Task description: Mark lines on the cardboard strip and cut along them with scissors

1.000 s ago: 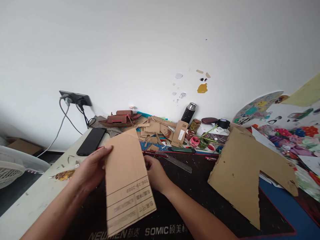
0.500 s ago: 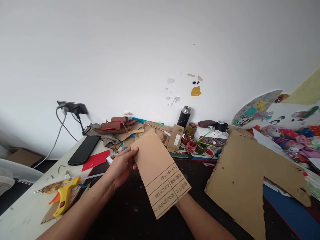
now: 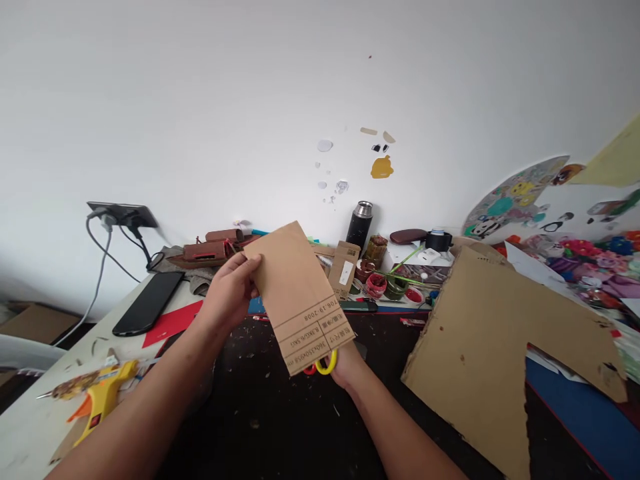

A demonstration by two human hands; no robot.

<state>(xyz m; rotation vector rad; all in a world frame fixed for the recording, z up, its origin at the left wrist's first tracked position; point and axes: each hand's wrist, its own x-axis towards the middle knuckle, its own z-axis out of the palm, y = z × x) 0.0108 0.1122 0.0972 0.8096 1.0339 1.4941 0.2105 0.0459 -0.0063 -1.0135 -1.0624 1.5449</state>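
Note:
My left hand pinches the upper left edge of a rectangular cardboard piece, its thumb on the front face. Printed lines and characters run across the lower part of the piece. Behind the bottom right corner is my right hand, its fingers mostly hidden by the cardboard. Scissors handles, one yellow loop and a bit of red, show below the cardboard's lower edge at my right hand. The blades are out of sight.
A large cardboard sheet lies at the right. At the left are a yellow glue gun, a black phone and red paper. Open paint jars and a black flask stand near the wall.
Both hands and the cardboard piece have shifted up and left in the view. The yellow and red scissors handles now show under the piece. The view itself has shifted slightly.

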